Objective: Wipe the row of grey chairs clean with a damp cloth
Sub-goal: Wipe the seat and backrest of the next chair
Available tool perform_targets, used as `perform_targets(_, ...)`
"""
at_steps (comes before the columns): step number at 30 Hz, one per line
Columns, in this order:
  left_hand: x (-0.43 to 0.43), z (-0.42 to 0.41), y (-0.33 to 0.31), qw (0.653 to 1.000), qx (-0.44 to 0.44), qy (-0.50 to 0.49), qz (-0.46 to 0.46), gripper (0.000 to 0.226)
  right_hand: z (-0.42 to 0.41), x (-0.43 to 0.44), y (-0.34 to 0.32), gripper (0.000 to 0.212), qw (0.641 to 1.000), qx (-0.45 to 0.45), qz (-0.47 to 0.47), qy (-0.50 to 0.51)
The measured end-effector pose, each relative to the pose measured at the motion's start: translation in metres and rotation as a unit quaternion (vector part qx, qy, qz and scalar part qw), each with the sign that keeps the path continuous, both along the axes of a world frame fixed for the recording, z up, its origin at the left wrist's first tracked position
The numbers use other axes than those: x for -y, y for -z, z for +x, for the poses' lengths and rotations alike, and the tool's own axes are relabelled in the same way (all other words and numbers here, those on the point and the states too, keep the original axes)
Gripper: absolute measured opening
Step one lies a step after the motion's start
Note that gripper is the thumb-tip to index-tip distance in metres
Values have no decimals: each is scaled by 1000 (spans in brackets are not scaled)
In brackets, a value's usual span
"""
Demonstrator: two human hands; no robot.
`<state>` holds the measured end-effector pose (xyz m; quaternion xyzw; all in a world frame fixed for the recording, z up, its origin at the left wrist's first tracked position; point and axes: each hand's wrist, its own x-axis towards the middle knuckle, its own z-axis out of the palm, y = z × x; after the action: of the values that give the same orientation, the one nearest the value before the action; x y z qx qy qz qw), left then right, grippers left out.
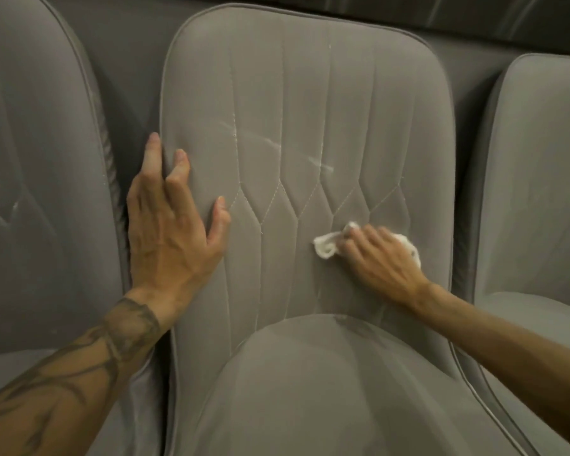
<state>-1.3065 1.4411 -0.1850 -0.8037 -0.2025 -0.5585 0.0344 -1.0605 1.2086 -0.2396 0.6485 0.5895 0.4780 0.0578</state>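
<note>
White cloth [326,248] bunched against middle grey chair's [310,110] stitched backrest.

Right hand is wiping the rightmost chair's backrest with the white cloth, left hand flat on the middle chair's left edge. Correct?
Wrong chair. In the head view, the right hand holds the white cloth against the middle chair's backrest, low on its right side, not on the rightmost chair. The left hand does lie flat on the middle chair's left edge.
</note>
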Motion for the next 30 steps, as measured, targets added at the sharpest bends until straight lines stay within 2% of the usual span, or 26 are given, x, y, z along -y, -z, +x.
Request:
perform_targets(2, 1, 0, 0, 1000, 1, 2, -1, 64, -4, 2, 13, 16, 998, -18, 53, 23)
perform_targets(3, 1, 0, 0, 1000, 1, 4, 0, 64, -9, 5, 26, 19, 999, -14, 34, 18)
perform_targets(6, 0, 0, 1, 1000, 2, 4, 2, 64, -22, 13, 44, 18, 991, 9, -124, -50)
perform_targets(8, -1, 1, 2, 1000, 7, 7, 4, 64, -19, 11, 17, 16, 984, 35, -165, -65)
perform_targets(10, -1, 1, 2, 1000, 8, 12, 3, 64, -6, 0, -31, 23, 995, 34, -78, -45)
perform_targets(12, -2, 2, 2, 1000, 7, 12, 0, 64, 6, -17, -90, 16, 995, -7, 98, 0)
perform_targets(14, -3, 2, 2, 1000, 7, 14, 1, 64, 11, -33, -137, 14, 961, -80, 263, 23)
perform_targets(16, -2, 2, 2, 1000, 7, 16, -1, 64, 6, -48, -137, 15, 935, -134, 327, 26)
perform_targets(18, -2, 2, 2, 1000, 7, 17, -4, 64, -9, -53, -104, 16, 952, -128, 278, 16)
perform_targets(20, -1, 2, 1, 1000, 6, 15, -3, 63, -23, -42, -69, 16, 989, -68, 130, -19)
perform_targets(22, 0, 2, 1, 1000, 6, 14, -3, 63, -21, -28, -67, 18, 999, 9, -14, -44)
perform_targets(23, 0, 1, 1, 1000, 7, 18, -5, 63, -17, -25, -82, 20, 998, 32, -29, -47)
perform_targets(24, 0, 1, 1, 1000, 8, 22, -6, 63, -12, -27, -101, 20, 998, 32, 1, -49)
perform_targets(26, 0, 1, 0, 1000, 8, 24, -6, 63, 0, -46, -150, 17, 987, 2, 156, -35)
perform_targets(28, 0, 1, 0, 1000, 8, 24, -5, 63, 3, -67, -202, 23, 950, -53, 307, -10)
perform_targets(30, 1, 2, 0, 1000, 9, 24, -4, 63, 5, -82, -214, 30, 925, -100, 366, 3)
